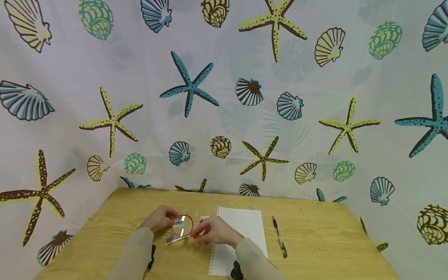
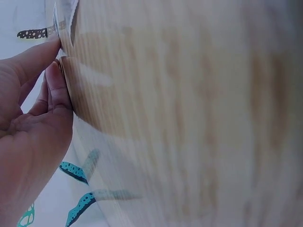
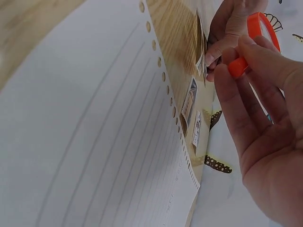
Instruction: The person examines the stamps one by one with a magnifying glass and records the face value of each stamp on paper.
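My right hand grips the red handle of a round magnifying glass between thumb and fingers. Its lens hovers just right of my left hand, and a greenish printed patch shows through it. In the left wrist view, my left thumb and fingertips pinch a thin paper piece seen nearly edge-on. A paper piece with a toothed edge, like a postage stamp, lies close beside those fingertips. Below the lens is a pale printed strip. Two small printed pieces, a stamp-like one and another slip, lie beyond the notebook sheet.
A lined, hole-punched notebook sheet lies under and beyond my right hand, with some handwriting near its far end. To its right, a black-and-clear pen lies on the wooden table. A shell-and-starfish patterned curtain surrounds the table's back and sides.
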The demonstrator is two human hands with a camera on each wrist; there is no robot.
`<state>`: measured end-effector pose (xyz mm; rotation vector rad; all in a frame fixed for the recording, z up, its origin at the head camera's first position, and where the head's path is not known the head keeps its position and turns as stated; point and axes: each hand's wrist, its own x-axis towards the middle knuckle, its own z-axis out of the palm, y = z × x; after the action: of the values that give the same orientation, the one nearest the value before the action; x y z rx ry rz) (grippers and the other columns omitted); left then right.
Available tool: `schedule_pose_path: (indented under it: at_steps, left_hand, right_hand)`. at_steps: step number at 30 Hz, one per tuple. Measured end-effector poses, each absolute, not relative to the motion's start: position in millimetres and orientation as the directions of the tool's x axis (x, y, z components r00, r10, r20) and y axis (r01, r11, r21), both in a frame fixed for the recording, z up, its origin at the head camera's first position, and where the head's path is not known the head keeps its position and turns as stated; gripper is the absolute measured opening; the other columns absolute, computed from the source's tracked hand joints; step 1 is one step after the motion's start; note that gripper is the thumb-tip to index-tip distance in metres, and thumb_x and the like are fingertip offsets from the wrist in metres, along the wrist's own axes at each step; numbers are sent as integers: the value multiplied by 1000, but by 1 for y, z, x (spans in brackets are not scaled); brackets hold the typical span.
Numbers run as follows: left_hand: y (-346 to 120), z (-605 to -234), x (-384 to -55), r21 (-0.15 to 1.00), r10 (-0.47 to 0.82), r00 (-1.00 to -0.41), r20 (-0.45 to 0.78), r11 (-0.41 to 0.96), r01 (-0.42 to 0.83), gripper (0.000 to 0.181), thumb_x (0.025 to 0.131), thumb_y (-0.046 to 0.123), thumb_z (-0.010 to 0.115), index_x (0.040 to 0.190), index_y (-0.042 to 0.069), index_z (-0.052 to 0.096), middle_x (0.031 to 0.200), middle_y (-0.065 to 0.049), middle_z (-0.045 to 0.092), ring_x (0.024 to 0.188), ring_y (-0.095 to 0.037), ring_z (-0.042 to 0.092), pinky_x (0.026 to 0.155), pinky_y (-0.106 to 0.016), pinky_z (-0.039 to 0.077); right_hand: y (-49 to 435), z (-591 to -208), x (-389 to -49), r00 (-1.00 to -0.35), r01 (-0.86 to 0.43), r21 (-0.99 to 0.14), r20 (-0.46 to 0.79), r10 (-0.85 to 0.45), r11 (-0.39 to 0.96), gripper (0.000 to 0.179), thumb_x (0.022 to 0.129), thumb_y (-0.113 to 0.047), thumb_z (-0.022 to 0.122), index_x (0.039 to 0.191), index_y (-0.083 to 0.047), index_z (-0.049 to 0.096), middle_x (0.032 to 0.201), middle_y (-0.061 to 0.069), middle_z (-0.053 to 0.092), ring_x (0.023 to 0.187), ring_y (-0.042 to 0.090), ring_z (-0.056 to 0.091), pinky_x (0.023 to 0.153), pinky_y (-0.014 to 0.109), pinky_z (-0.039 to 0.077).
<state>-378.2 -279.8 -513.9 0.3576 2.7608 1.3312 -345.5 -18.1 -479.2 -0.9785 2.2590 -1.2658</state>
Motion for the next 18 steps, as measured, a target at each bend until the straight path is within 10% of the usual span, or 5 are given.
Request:
schedule_pose_path:
  at_steps: [18]
  left_hand:
    - [-280,-514,-381,765,217,-976,31,623,163,23,80,-4,69,102,-6,70,91,-9,66,82,-18,56,72,-31,48]
  right_hand:
    - [-15,-483,-347,-702,-390,-847,18,-712,363,16,84,1,73,100,-2,77,90,0,75,66,2,63,58,20,53]
